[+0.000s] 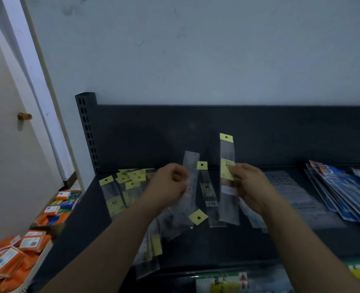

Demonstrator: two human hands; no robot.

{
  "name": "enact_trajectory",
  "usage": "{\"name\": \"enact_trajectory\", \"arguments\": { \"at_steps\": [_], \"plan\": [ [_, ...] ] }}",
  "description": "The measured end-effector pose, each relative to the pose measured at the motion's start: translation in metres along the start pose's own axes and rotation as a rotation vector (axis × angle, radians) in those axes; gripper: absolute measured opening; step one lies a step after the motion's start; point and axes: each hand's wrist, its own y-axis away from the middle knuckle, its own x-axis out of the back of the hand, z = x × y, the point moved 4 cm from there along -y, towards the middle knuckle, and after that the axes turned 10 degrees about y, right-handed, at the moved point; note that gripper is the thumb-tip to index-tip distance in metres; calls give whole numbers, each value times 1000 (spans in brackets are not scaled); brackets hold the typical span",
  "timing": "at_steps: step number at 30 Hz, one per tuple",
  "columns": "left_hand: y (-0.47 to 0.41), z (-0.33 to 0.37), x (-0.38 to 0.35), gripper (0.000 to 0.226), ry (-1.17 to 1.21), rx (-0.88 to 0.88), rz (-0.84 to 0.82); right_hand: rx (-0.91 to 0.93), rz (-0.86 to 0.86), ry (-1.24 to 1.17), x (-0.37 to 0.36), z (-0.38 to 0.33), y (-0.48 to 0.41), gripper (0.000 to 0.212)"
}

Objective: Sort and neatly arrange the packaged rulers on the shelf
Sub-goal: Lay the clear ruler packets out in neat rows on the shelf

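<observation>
Clear ruler packets with yellow hang tabs lie on a dark shelf (227,246). My left hand (168,185) grips one packet (187,197) whose yellow tab points down toward me. My right hand (246,182) pinches another packet (227,166) held upright, yellow tab at the top. Between my hands a third packet (207,191) lies on the shelf. A stack of packets (126,182) sits at the shelf's back left. A few more packets (151,250) hang over the front edge under my left forearm.
Blue packaged items (341,191) fan out at the right of the shelf, next to clear flat packets (297,197). Orange packs fill boxes (16,256) on the floor at the left. A door with a brass knob (24,116) stands at the left. Labelled goods (223,282) lie on a lower shelf.
</observation>
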Motion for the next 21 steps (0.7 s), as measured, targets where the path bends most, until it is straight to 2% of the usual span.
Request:
{"name": "enact_trajectory", "arguments": {
  "at_steps": [2,7,11,13,18,21],
  "plan": [
    [0,0,-12,12,21,17,-31,-16,-75,-23,-4,5,8,9],
    [5,5,-45,19,64,57,-180,20,-169,6,-6,10,18,6],
    [5,6,-59,13,89,82,-153,57,-91,112,12,13,18,15],
    [7,8,-66,9,152,144,-206,73,-21,145,29,15,14,16],
    [15,15,-95,8,153,210,-334,71,-140,81,63,12,13,13],
    [17,18,-108,10,195,240,-323,42,-36,50,96,10,12,23]
  ]
}}
